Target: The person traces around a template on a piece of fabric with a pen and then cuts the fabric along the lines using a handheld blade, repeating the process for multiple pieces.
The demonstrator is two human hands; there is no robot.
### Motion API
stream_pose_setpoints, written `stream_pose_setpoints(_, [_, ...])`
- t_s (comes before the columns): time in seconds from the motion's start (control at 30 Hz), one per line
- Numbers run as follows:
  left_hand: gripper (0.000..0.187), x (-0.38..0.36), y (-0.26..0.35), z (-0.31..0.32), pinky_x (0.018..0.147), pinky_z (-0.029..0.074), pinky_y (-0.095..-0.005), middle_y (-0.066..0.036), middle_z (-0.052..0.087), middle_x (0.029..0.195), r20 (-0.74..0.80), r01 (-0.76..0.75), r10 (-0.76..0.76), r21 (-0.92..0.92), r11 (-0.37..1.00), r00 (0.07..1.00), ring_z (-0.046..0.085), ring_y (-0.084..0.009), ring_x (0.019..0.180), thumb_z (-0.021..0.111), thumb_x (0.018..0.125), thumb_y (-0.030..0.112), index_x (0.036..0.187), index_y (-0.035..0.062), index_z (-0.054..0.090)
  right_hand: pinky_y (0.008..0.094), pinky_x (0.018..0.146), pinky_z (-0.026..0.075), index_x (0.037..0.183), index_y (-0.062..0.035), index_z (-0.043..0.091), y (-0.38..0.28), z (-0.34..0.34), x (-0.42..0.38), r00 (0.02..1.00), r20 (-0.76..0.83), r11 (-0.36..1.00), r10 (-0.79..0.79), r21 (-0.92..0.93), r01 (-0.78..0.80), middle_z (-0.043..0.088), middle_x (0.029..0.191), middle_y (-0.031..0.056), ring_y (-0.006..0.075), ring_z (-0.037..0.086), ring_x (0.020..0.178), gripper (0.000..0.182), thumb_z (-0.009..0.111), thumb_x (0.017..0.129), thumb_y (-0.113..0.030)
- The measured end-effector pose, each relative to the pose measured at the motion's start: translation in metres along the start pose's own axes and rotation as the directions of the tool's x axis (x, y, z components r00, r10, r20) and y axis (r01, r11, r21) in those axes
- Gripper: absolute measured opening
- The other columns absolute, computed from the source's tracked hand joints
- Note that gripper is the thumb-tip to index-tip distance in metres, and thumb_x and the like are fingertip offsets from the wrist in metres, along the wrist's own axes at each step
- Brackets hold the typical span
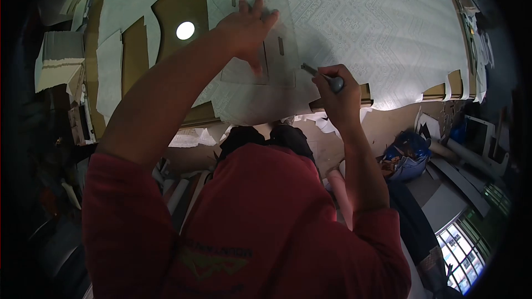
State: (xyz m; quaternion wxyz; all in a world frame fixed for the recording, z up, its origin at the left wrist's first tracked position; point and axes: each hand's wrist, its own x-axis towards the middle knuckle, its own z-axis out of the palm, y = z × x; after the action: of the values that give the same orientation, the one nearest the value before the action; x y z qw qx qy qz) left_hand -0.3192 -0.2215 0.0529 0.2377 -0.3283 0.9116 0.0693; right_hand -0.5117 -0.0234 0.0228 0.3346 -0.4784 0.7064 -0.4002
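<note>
A large sheet of pale patterned material [377, 27] lies spread over the work table. On it rests a translucent pattern template [277, 39] with small slots. My left hand [246, 27] presses flat on that template, fingers spread. My right hand [335, 97] grips a dark-handled tool [321, 76], a pen or knife, with its tip at the template's lower right edge. I wear a red shirt with short sleeves.
Brown cardboard [177, 11] shows where shapes were cut from the sheet at the left, with a round hole [185, 30]. Scraps of material [316, 119] lie on the floor by my feet. A blue bag [407, 155] sits at right, a window [460, 249] lower right.
</note>
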Motion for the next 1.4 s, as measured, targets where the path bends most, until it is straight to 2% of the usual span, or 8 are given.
stream_pose_setpoints(0.17, [0.149, 0.0, -0.002, 0.001, 0.115, 0.047, -0.0547, -0.033, 0.014, 0.169, 0.001, 0.003, -0.003, 0.006, 1.0, 1.0, 0.028, -0.0618, 0.149, 0.101, 0.049, 0.058, 0.166, 0.0127, 0.02, 0.0275, 0.073, 0.053, 0.106, 0.0004, 0.072, -0.018, 0.02, -0.008, 0.987, -0.159, 0.997, 0.015, -0.078, -0.028, 0.074, 0.087, 0.0088, 0.0114, 0.067, 0.079, 0.017, 0.076, 0.094, -0.01])
stream_pose_setpoints(0.23, [0.148, -0.001, -0.002, 0.0, 0.116, 0.046, -0.055, -0.032, 0.013, 0.17, -0.008, 0.005, -0.005, -0.026, 1.0, 1.0, 0.025, -0.0605, 0.15, 0.102, 0.049, 0.053, 0.166, 0.0125, 0.021, 0.0372, 0.065, 0.057, 0.1, 0.0001, 0.071, -0.023, 0.025, -0.007, 0.973, -0.22, 0.993, -0.07, -0.105, 0.048, 0.075, 0.079, 0.0167, 0.0281, 0.075, 0.069, 0.014, 0.075, 0.091, -0.01])
stream_pose_setpoints(0.53, [0.147, 0.001, -0.003, 0.003, 0.112, 0.049, -0.0555, -0.034, 0.013, 0.17, -0.015, 0.005, -0.005, -0.05, 0.999, 1.0, 0.027, -0.0615, 0.149, 0.102, 0.049, 0.053, 0.166, 0.0112, 0.022, 0.0398, 0.064, 0.057, 0.099, 0.001, 0.072, -0.036, 0.037, -0.005, 0.966, -0.256, 0.985, 0.017, -0.161, -0.06, 0.073, 0.076, 0.0206, 0.032, 0.075, 0.068, 0.016, 0.076, 0.09, -0.012])
stream_pose_setpoints(0.67, [0.145, -0.002, -0.001, -0.004, 0.114, 0.047, -0.0538, -0.036, 0.014, 0.168, 0.01, 0.005, -0.005, -0.068, 0.998, 1.0, 0.027, -0.0634, 0.148, 0.103, 0.049, 0.051, 0.164, 0.0067, 0.024, 0.0388, 0.065, 0.057, 0.099, 0.0008, 0.071, -0.044, 0.042, -0.013, 0.959, -0.281, 0.965, -0.02, -0.255, -0.055, 0.073, 0.078, 0.0196, 0.0309, 0.075, 0.07, 0.016, 0.077, 0.09, -0.011])
stream_pose_setpoints(0.77, [0.144, -0.001, -0.002, -0.004, 0.111, 0.049, -0.0572, -0.037, 0.015, 0.168, 0.003, -0.005, 0.006, -0.074, 0.997, 1.0, 0.026, -0.0641, 0.148, 0.103, 0.05, 0.052, 0.163, 0.0065, 0.026, 0.0297, 0.072, 0.055, 0.104, 0.0014, 0.071, -0.018, 0.053, -0.024, 0.933, -0.36, 0.986, 0.013, -0.15, -0.071, 0.075, 0.085, 0.0117, 0.0125, 0.069, 0.078, 0.022, 0.083, 0.088, -0.009])
stream_pose_setpoints(1.1, [0.147, 0.0, -0.001, -0.013, 0.114, 0.041, -0.068, -0.033, 0.004, 0.171, 0.089, 0.045, -0.029, -0.19, 0.981, 0.996, 0.013, -0.0627, 0.153, 0.105, 0.049, 0.045, 0.167, 0.0144, 0.022, 0.0305, 0.072, 0.055, 0.104, -0.0009, 0.072, -0.029, 0.078, 0.155, 0.928, -0.333, 0.979, -0.169, -0.167, 0.119, 0.075, 0.084, 0.0104, 0.0118, 0.068, 0.077, 0.021, 0.082, 0.088, -0.01])
stream_pose_setpoints(1.17, [0.143, 0.0, -0.002, -0.008, 0.107, 0.05, -0.062, -0.037, 0.014, 0.167, 0.02, 0.01, -0.008, -0.109, 0.994, 1.0, 0.025, -0.0645, 0.148, 0.103, 0.049, 0.051, 0.164, 0.0092, 0.029, 0.0306, 0.072, 0.055, 0.104, -0.001, 0.072, -0.03, 0.081, 0.166, 0.933, -0.323, 0.978, -0.161, -0.178, 0.107, 0.074, 0.085, 0.0099, 0.012, 0.068, 0.077, 0.021, 0.082, 0.088, -0.01])
stream_pose_setpoints(1.4, [0.143, 0.0, -0.003, -0.012, 0.109, 0.048, -0.0629, -0.037, 0.013, 0.167, 0.039, 0.008, -0.003, -0.131, 0.991, 0.999, 0.022, -0.0643, 0.149, 0.102, 0.049, 0.052, 0.164, 0.0094, 0.029, 0.0282, 0.073, 0.058, 0.104, 0.0005, 0.069, -0.009, 0.086, 0.174, 0.938, -0.308, 0.987, -0.158, -0.043, 0.152, 0.075, 0.093, 0.0071, 0.0137, 0.074, 0.083, 0.014, 0.076, 0.094, -0.005])
